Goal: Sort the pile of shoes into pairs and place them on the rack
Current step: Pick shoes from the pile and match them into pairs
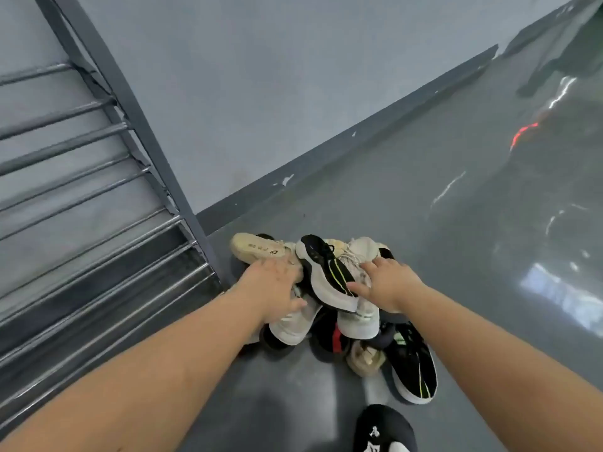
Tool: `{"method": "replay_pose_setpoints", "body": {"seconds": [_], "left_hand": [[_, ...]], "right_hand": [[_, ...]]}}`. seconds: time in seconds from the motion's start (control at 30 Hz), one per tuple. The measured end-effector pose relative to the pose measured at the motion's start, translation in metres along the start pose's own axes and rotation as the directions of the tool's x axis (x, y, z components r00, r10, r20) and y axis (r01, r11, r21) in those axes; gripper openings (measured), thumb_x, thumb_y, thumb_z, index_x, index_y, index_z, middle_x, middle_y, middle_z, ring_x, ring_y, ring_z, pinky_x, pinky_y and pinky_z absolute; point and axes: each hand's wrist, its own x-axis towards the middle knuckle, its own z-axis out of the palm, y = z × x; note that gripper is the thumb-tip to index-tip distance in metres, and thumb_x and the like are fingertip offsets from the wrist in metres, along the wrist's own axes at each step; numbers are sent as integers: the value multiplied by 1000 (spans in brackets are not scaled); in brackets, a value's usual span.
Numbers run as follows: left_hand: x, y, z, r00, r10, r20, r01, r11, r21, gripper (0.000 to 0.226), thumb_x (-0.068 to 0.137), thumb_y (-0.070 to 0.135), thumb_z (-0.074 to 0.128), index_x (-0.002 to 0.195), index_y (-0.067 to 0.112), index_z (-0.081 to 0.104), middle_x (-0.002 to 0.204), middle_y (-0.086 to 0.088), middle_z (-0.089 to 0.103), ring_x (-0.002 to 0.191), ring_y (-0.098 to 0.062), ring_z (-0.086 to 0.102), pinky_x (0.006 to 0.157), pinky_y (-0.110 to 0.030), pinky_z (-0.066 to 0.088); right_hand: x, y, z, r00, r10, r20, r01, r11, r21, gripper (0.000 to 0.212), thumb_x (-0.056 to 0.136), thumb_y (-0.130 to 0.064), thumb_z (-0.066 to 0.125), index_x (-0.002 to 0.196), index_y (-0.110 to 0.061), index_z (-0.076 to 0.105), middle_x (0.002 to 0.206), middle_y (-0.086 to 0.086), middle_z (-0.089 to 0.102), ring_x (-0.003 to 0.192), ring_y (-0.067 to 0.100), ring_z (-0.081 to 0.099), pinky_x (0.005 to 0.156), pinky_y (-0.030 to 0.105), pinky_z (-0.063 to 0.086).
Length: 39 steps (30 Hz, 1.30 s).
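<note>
Black shoe (329, 272) atop pile, toe pointing away, left hand (277, 285), right hand (388, 282) touching

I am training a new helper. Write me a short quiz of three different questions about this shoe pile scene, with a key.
1. True or false: the rack already holds shoes.
2. Which hand lies on the white sneaker with laces? A) left hand B) right hand
3. Fill in: the black sneaker with yellow-green stripes on top of the pile has a look-alike lying on the ____ at the pile's near right.

Key: 1 false, no shoes show on its bars; 2 B; 3 floor.
</note>
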Motion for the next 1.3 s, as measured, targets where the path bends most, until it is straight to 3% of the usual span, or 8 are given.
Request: {"method": "replay_pose_setpoints", "body": {"seconds": [0.2,0.37,0.53,0.63,0.73,0.87,1.03,1.3], "left_hand": [[41,27,16,999,4,54,16,931,-364,77,90,62,35,151,20,12,158,-4,19,145,-22,19,116,-41,24],[47,37,30,996,-60,68,90,615,-783,87,84,43,65,150,18,15,156,-3,23,144,-17,21,113,-29,21],[39,29,26,983,-111,143,174,366,-914,85,77,17,75,147,21,26,150,-3,35,138,-18,34,107,-22,29],[21,21,23,976,-137,169,197,236,-952,86,72,13,78,144,26,32,148,-5,37,136,-19,36,106,-41,42],[-8,17,14,980,-170,105,122,92,-988,84,73,9,77,142,28,34,147,1,38,128,-16,43,99,-38,48],[-55,11,-2,971,-238,-32,-17,63,-998,83,75,7,75,144,25,32,147,6,34,118,-4,36,88,-25,43],[-126,-2,-10,943,-313,-109,-114,3,-994,85,77,6,74,146,22,29,153,2,29,134,-8,32,109,-33,37],[-255,-28,32,883,-453,-119,-138,-8,-990,95,64,14,82,144,21,31,152,2,32,140,-10,29,106,-43,42]], "right_hand": [[9,4,30,998,-53,16,51,995,87,65,93,-63,23,141,-23,42,156,9,24,145,26,17,117,44,20],[10,2,47,997,-76,9,72,968,241,61,95,-59,26,137,-21,49,160,4,12,148,24,-1,120,45,4],[2,-12,43,996,-87,-35,93,957,276,62,94,-59,30,130,-17,58,161,3,5,148,22,-6,118,45,-3],[-22,-26,30,997,-58,-47,73,907,416,58,95,-55,37,130,-14,57,161,6,9,148,23,1,119,44,4],[-52,-41,4,995,-73,-67,99,678,728,42,96,-40,48,130,-17,56,138,4,48,134,21,38,103,21,36],[-80,-60,-26,980,-141,-137,193,560,806,21,94,-25,57,114,-21,62,94,-14,65,88,2,59,66,4,42],[-116,-100,-55,967,-194,-167,244,506,827,37,83,-27,70,118,-21,61,112,-1,68,104,17,65,94,39,53],[-179,-194,-29,911,-385,-149,327,452,830,31,83,-16,72,110,-18,57,98,-3,67,87,11,64,84,31,53]]}}
